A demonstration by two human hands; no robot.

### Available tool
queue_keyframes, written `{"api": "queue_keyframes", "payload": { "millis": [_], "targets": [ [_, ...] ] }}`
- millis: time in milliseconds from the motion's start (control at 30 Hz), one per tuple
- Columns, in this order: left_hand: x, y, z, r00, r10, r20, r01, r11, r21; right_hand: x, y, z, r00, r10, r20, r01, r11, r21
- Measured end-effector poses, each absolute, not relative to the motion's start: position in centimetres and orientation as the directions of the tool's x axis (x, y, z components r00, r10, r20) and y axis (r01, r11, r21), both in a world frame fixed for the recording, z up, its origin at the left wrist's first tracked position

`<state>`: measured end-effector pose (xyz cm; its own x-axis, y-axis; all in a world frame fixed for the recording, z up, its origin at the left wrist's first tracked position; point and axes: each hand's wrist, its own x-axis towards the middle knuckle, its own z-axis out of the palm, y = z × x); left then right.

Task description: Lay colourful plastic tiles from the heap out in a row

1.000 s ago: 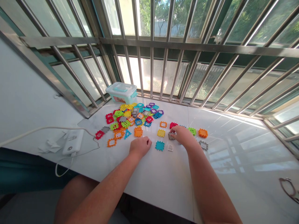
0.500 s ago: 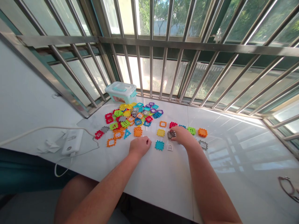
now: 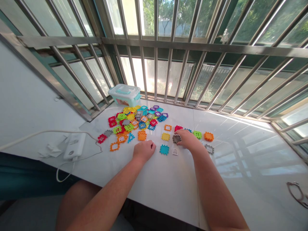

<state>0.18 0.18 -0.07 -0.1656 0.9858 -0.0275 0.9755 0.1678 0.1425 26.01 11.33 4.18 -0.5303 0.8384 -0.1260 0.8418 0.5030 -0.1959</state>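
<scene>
The dark gray toothed square frame [image 3: 176, 138] lies at the fingertip side of my right grip [image 3: 189, 140], low over the bench [image 3: 166, 189]. My fingers there are partly curled and set a little apart at the frame's edge; whether they pinch it or merely touch it, I cannot tell. I take the step in hand to be placing or picking up this one frame. The next move, I judge, calls for a light thumb-and-finger hold on the toothed rim, keeping clear of the close neighbors.

My right forearm slants in from the lower right, palm down, fingers pointing left. My left grip [image 3: 144, 151] is curled into a loose fist resting on the bench, nothing showing in it, its forearm reaching up from the lower left.

Just nearer me than the frame is a white window insert [image 3: 175, 152]; left of it, a teal tile [image 3: 164, 149], and beyond that a yellow tile [image 3: 165, 136]. Past my right grip sit a red piece [image 3: 178, 128] and a lime-green piece [image 3: 197, 135]; to its right, an orange piece [image 3: 209, 136]. An orange tile [image 3: 141, 135] lies just beyond my left grip, with the mixed pile [image 3: 134, 120] and a lidded box [image 3: 125, 96] farther out.
</scene>
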Motion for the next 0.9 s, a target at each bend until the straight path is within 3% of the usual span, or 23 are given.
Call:
{"api": "queue_keyframes", "payload": {
  "millis": [900],
  "targets": [
    [0.2,0.14,-0.25,-0.179,0.983,-0.045,0.97,0.184,0.157,25.39,11.34,3.59,-0.504,0.854,-0.129,0.857,0.475,-0.202]
  ]
}}
